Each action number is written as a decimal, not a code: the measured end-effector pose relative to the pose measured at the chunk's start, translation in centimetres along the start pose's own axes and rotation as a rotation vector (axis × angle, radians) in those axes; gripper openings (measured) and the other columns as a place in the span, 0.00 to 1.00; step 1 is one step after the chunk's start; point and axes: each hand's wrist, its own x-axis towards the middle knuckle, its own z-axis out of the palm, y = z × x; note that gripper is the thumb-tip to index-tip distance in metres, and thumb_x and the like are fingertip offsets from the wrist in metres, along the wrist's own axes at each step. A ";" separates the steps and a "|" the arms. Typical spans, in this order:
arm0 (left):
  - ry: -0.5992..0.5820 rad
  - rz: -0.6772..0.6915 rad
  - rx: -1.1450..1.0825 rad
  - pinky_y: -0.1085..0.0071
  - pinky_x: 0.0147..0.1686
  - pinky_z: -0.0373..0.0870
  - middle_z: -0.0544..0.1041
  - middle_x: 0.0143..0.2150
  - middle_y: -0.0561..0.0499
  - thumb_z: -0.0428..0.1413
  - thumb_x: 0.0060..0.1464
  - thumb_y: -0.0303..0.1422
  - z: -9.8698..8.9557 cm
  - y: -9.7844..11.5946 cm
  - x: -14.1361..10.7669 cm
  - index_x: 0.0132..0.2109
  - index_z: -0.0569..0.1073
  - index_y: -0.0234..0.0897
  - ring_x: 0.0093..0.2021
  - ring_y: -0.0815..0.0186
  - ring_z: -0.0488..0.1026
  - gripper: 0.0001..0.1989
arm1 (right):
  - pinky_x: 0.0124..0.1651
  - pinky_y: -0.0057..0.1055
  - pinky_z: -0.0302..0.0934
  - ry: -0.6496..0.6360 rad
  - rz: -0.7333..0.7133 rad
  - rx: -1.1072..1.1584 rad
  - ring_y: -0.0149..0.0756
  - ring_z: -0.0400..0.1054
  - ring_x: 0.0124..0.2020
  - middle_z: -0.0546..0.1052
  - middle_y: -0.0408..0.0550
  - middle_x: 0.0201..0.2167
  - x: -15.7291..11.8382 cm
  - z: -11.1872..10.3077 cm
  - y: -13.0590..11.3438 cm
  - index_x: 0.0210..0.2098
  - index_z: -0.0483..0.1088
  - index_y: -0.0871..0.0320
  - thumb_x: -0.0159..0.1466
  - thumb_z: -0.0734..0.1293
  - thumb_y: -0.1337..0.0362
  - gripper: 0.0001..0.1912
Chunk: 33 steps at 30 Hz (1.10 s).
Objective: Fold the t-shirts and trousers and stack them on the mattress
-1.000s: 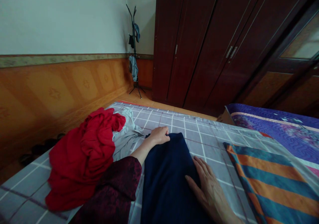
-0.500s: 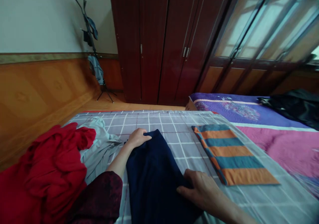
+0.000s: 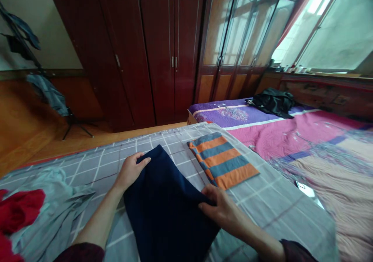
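Observation:
A dark navy garment [image 3: 171, 207], folded into a long panel, lies in front of me; its exact kind does not show. My left hand [image 3: 130, 171] pinches its far left edge between thumb and fingers. On the right edge, nearer to me, my right hand [image 3: 219, 204] grips the fabric, which sags between the two hands. Just beyond my right hand lies a folded cloth with orange and blue-grey stripes [image 3: 223, 159], flat on the checked grey bedspread [image 3: 279, 207].
A pale grey-green garment [image 3: 58, 199] and a red one [image 3: 21, 211] lie crumpled at left. Beside the bed is another bed with a purple and pink cover [image 3: 247, 131], a black garment [image 3: 274, 102] and a phone-like object [image 3: 309, 194]. Wardrobes [image 3: 175, 87] and a coat stand [image 3: 37, 65] stand behind.
My view has swung to the right, bringing the window and more of the second bed into sight. Both hands keep hold of the navy garment, whose right edge now looks lifted.

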 end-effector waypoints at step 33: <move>-0.498 0.358 0.496 0.50 0.64 0.41 0.53 0.69 0.43 0.42 0.61 0.51 20.8 11.0 8.5 0.66 0.56 0.38 0.68 0.53 0.46 0.32 | 0.24 0.28 0.53 0.480 0.198 0.039 0.34 0.63 0.21 0.71 0.43 0.17 3.7 -18.3 12.0 0.24 0.70 0.58 0.45 0.67 0.50 0.16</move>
